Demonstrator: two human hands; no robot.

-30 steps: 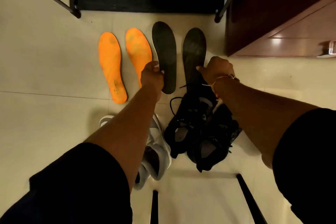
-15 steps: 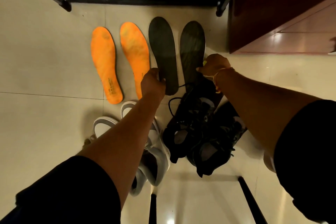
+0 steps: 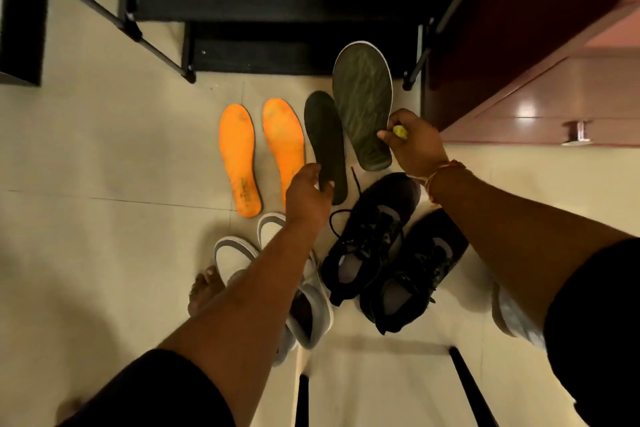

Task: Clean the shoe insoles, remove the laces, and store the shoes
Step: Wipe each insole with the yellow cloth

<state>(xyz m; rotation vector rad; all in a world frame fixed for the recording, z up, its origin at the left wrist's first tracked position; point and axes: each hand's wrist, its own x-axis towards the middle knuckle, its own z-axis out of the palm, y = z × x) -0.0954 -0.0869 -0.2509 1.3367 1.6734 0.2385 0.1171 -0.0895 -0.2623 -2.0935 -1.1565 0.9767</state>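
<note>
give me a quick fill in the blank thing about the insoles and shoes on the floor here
1. The left hand grips the heel end of the flat dark insole, which lies beside the two ____ insoles.
2. The right hand holds the raised dark insole together with a small ____ object.
3. Laces are threaded in the ____ shoes.

Missing words: orange; yellow; black.
</note>
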